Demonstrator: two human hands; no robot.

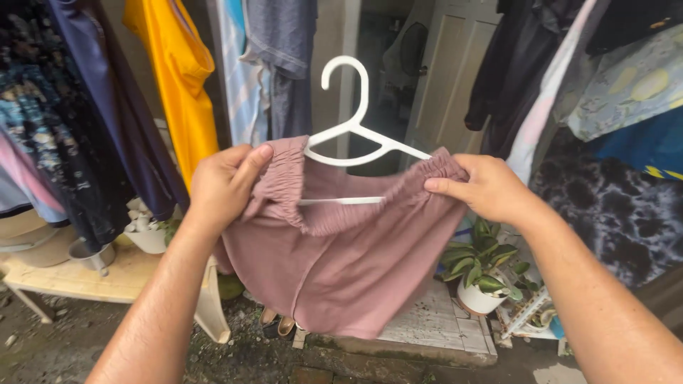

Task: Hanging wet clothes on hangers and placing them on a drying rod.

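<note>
Matt cloth and glossy plastic

The dusty-pink shorts (341,263) are seen as soft, matt woven cloth, gathered at the waistband; the white hanger (353,128) is made of smooth, glossy plastic. A pale bench (78,279) of bare wood and rough concrete paving (441,328) are shown.

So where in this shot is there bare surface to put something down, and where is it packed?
Bare patches: the wooden bench top right of the metal cup, and the pale slab left of the potted plant. Overhead is crowded: hanging garments on both sides. Both hands, left hand and right hand, grip the mauve shorts on the white hanger.
</note>
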